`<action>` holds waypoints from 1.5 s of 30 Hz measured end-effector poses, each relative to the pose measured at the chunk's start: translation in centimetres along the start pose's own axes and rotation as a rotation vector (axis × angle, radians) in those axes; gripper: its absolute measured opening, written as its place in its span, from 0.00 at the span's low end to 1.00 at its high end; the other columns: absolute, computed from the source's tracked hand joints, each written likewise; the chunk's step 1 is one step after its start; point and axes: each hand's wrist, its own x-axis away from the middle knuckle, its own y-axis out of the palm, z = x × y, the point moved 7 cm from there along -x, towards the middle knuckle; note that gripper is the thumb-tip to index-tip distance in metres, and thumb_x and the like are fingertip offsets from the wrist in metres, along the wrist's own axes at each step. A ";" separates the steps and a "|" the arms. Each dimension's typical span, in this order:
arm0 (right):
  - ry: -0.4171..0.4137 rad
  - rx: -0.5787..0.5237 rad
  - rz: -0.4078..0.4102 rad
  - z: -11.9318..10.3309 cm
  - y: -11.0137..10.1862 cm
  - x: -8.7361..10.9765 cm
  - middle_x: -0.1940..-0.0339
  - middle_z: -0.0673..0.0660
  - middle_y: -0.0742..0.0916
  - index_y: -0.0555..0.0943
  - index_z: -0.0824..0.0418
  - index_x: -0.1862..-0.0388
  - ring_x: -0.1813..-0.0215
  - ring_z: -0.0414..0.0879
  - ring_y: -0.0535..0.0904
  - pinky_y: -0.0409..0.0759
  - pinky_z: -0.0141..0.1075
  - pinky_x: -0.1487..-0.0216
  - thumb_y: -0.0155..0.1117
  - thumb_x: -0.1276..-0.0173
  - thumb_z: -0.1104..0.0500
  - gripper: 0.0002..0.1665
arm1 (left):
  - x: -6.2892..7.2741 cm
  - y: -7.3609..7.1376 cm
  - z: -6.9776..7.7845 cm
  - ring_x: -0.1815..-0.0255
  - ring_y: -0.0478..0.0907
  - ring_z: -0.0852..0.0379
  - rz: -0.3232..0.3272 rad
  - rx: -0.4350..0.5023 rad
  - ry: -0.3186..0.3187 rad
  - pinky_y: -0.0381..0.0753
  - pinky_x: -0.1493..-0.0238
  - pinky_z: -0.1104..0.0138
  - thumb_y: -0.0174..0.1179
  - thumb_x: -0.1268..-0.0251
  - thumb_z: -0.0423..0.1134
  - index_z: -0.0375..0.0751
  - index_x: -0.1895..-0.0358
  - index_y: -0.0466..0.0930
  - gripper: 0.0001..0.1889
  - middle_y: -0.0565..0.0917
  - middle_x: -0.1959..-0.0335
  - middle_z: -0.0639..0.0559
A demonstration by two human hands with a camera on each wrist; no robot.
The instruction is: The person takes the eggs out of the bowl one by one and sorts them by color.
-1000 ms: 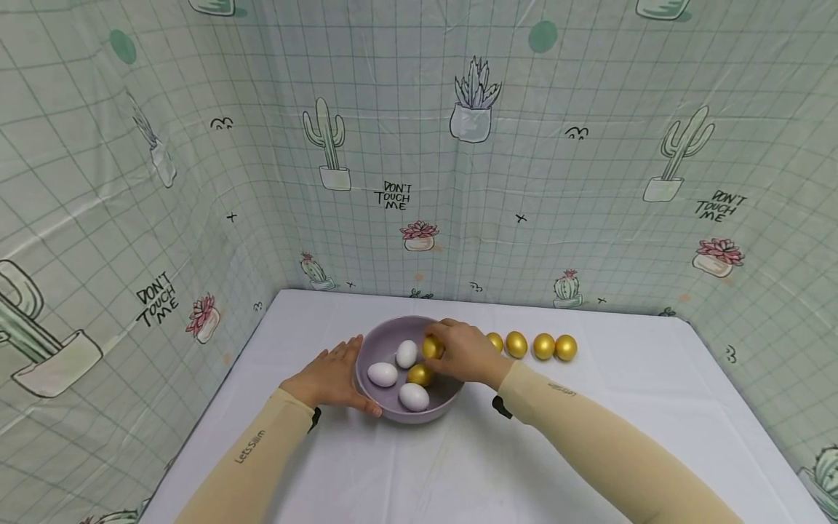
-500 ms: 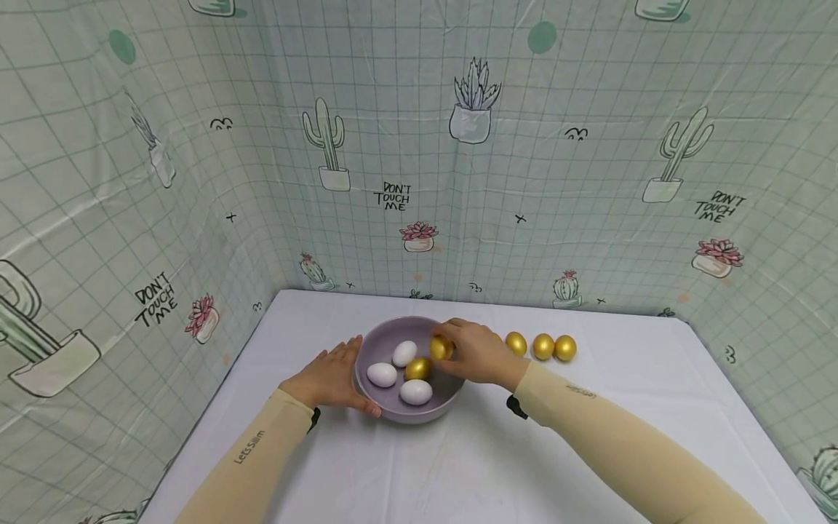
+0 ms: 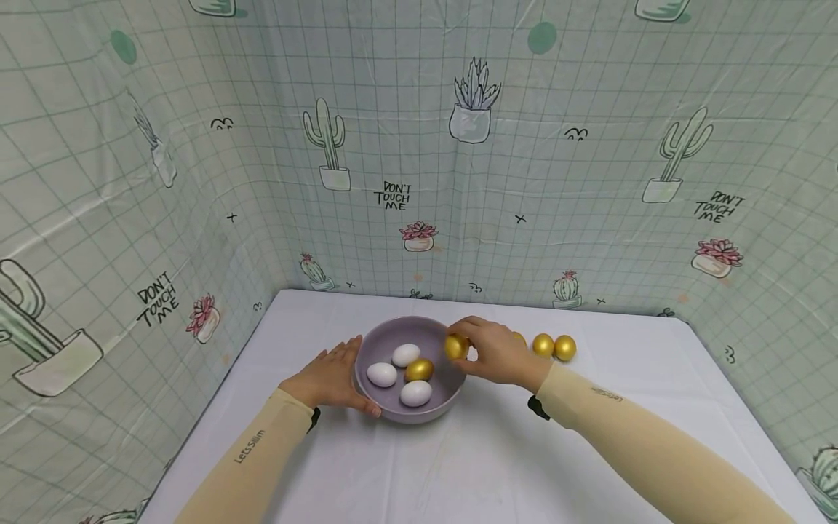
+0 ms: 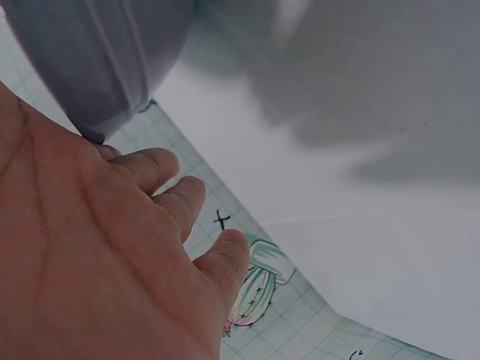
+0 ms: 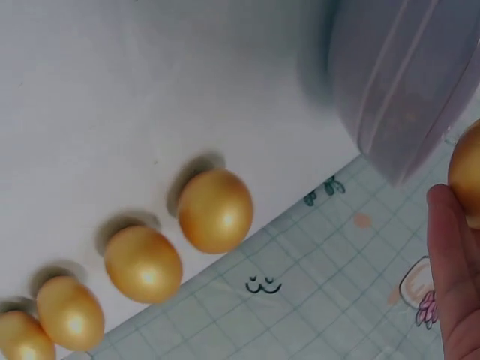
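A purple bowl (image 3: 393, 332) holds three white eggs (image 3: 382, 375) and one golden egg (image 3: 419, 370). Along the bowl's left side, my left hand (image 3: 330, 377) rests with spread fingers and the thumb toward the front; its palm and extended fingers (image 4: 219, 262) show in the left wrist view. My right hand (image 3: 500, 353) pinches another golden egg (image 3: 456, 347) above the bowl's right rim. In the right wrist view, that egg is cut off at the right edge, beside a fingertip (image 5: 441, 206).
To the right of the bowl, several golden eggs (image 3: 543, 346) stand in a row on the white table (image 3: 445, 480); my right hand partly hides one in the head view. A patterned cloth (image 3: 517, 255) hangs behind and at both sides.
My right hand has moved rightward with the golden egg, from inside the bowl to its right rim. The eggs in the bowl have shifted slightly. My left hand has stayed in place.
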 end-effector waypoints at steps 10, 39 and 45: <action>-0.037 0.005 0.090 1.8 -1.5 1.6 0.45 0.53 0.83 0.81 0.59 0.42 0.55 0.45 0.82 0.82 0.39 0.55 0.76 0.41 0.56 0.28 | 0.1 -0.1 0.0 0.24 0.53 0.33 0.003 -0.005 0.001 0.52 0.29 0.39 0.77 0.68 0.71 0.26 0.22 0.45 0.75 0.55 0.24 0.30; 0.104 -0.021 0.083 9.6 -4.7 6.5 0.44 0.55 0.83 0.79 0.60 0.39 0.54 0.48 0.84 0.84 0.44 0.53 0.77 0.42 0.59 0.31 | -0.2 0.2 -0.3 0.24 0.53 0.33 0.015 0.015 0.016 0.53 0.29 0.38 0.78 0.70 0.70 0.27 0.22 0.47 0.75 0.56 0.24 0.31; 0.177 -0.017 0.059 11.5 -5.2 7.4 0.46 0.53 0.83 0.77 0.59 0.39 0.53 0.49 0.83 0.83 0.44 0.52 0.77 0.41 0.57 0.31 | -0.4 0.7 -0.8 0.24 0.53 0.34 0.033 0.004 0.030 0.53 0.30 0.38 0.77 0.71 0.71 0.29 0.22 0.46 0.76 0.56 0.24 0.31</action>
